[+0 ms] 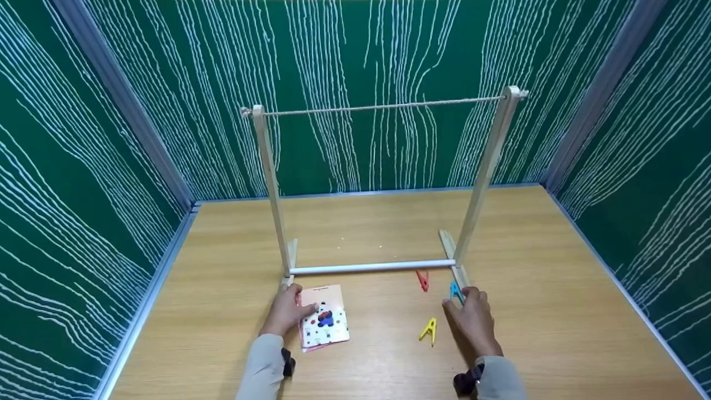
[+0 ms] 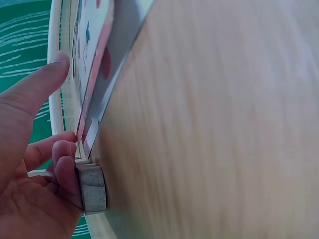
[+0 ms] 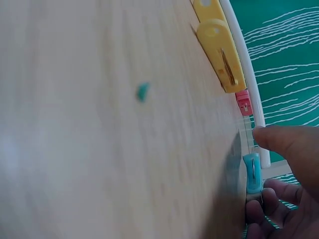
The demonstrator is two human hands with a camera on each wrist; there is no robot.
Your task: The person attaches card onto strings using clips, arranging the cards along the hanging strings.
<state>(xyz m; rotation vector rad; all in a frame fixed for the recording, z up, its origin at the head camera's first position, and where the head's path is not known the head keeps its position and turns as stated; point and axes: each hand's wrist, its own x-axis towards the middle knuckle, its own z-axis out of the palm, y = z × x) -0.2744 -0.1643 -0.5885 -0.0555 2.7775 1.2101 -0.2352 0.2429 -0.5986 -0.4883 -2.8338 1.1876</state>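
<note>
A wooden stand (image 1: 271, 189) with a rope (image 1: 383, 105) strung between its posts stands on the table. My left hand (image 1: 286, 311) is at the stand's front left foot (image 2: 92, 189). Its loosely bent fingers are right against that foot, while the thumb is spread away, over the edge of a small stack of printed cards (image 1: 328, 328) in the head view. My right hand (image 1: 473, 322) is by the front right foot, beside a blue clothespin (image 3: 252, 174). The thumb points out freely and the other fingers bend loosely close to the clothespin and foot.
A yellow clothespin (image 1: 428, 331) and a red clothespin (image 1: 423, 281) lie between the hands. A white bar (image 1: 372, 267) joins the posts low down. Green walls (image 1: 389, 150) with white lines enclose the wooden table (image 1: 222, 250). A small green speck (image 3: 142, 91) lies on it.
</note>
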